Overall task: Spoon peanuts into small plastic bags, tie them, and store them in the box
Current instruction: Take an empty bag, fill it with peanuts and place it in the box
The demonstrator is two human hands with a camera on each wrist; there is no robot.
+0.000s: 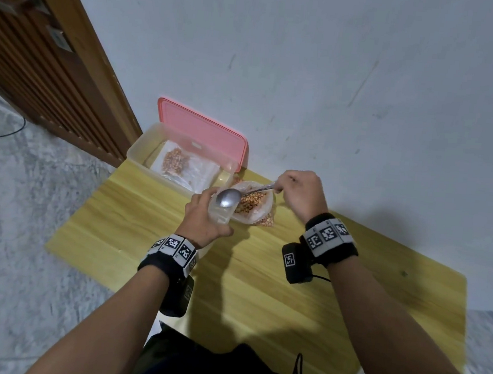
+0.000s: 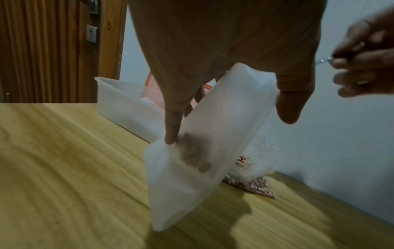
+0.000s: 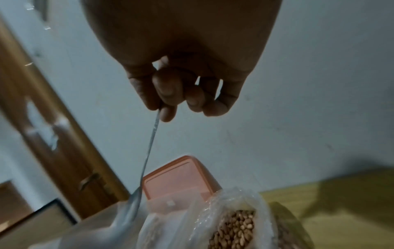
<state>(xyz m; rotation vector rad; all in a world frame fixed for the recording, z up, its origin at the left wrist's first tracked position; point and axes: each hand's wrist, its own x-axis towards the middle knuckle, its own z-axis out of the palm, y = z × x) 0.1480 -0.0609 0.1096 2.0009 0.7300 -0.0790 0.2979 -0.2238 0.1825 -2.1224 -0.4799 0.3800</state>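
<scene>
Steel spoon (image 1: 230,198) poised over a small plastic bag (image 2: 198,151) beside the open sack of peanuts (image 1: 249,203).

The left hand (image 1: 203,219) grips the empty small plastic bag by its upper part, fingers curled round it, with the bag's lower end reaching down to the yellow wooden counter (image 1: 261,277). The right hand (image 1: 301,191) pinches the spoon's thin handle between thumb and fingers; its bowl looks empty and sits at the bag's mouth. The sack of peanuts rests on the counter just right of the bag. At the far left stands the clear box (image 1: 140,159), its pink lid (image 1: 202,132) propped against the wall, with a filled bag of peanuts (image 1: 177,158) lying inside it.
</scene>
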